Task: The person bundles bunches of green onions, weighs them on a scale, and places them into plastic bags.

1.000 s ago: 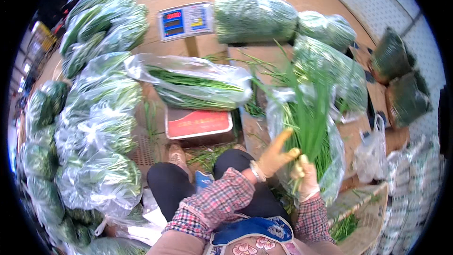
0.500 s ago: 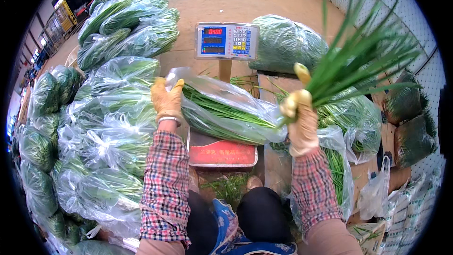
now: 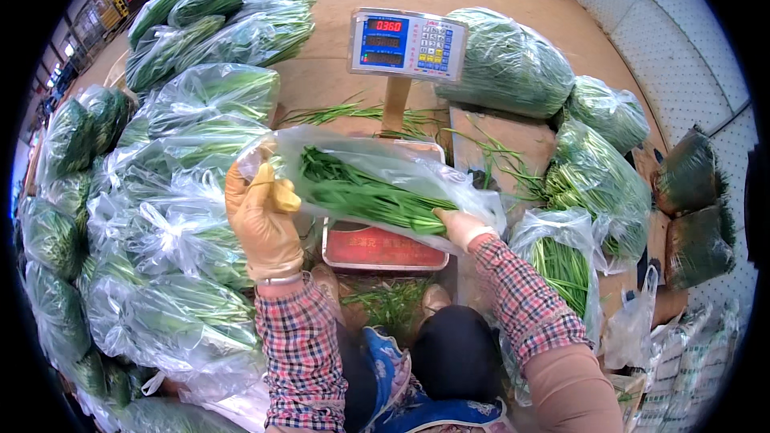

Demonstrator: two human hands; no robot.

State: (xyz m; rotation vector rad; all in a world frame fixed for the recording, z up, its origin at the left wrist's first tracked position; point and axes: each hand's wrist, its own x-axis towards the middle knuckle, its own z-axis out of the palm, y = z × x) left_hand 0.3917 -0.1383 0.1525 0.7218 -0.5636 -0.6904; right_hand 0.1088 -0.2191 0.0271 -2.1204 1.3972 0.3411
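Note:
My gloved left hand (image 3: 265, 220) is closed on the gathered end of a clear plastic bag (image 3: 477, 196), fingers bunched at its left side. Green chives (image 3: 369, 196) lie lengthwise in the bag, their leaf tips toward my left hand. At the bag's right end my gloved right hand (image 3: 464, 229) grips the pale stalk ends, its fingers partly hidden by plastic. Bag and bunch are above a platform scale with a red front (image 3: 385, 247). Behind it, the scale's display head (image 3: 407, 45) stands lit on a post.
Filled bags of greens (image 3: 172, 232) are piled high along my left. More bagged chives (image 3: 560, 273) and a large wrapped bundle (image 3: 509, 64) are on my right. Loose leaves (image 3: 385, 305) litter the ground between my feet. A white plastic bag (image 3: 630, 325) sits at the lower right.
My right hand has brought the raised bunch of chives down to the bag. My left hand has moved slightly left and lower with the bag's end. The scale's reading has changed.

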